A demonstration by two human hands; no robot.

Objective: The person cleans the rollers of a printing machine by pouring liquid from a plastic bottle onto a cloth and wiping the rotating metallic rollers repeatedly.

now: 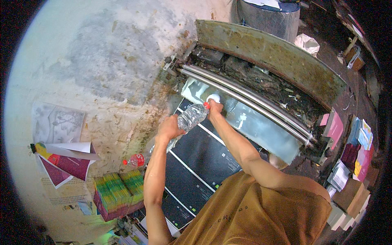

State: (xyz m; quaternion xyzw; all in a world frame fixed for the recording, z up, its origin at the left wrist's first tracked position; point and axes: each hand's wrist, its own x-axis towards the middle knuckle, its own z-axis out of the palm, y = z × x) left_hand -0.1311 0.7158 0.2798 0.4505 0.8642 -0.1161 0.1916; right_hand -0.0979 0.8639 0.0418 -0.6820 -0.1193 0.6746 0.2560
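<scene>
My left hand is wrapped round a clear plastic bottle, which is tilted with its red cap up toward my right hand. My right hand is closed beside that cap, with a small rounded white object at its fingers; its kind is not clear. Whether the fingers also grip the cap is hidden. Below both hands lie dark printed sheets divided by white lines. Just beyond them a wet-looking, pale blue shiny surface runs along a pair of metal rollers.
A curved, stained metal guard rises behind the rollers. Another bottle with a red label lies left of my forearm, above bundled green-yellow stacks. A stained wall borders the left. A grey drum stands at the back.
</scene>
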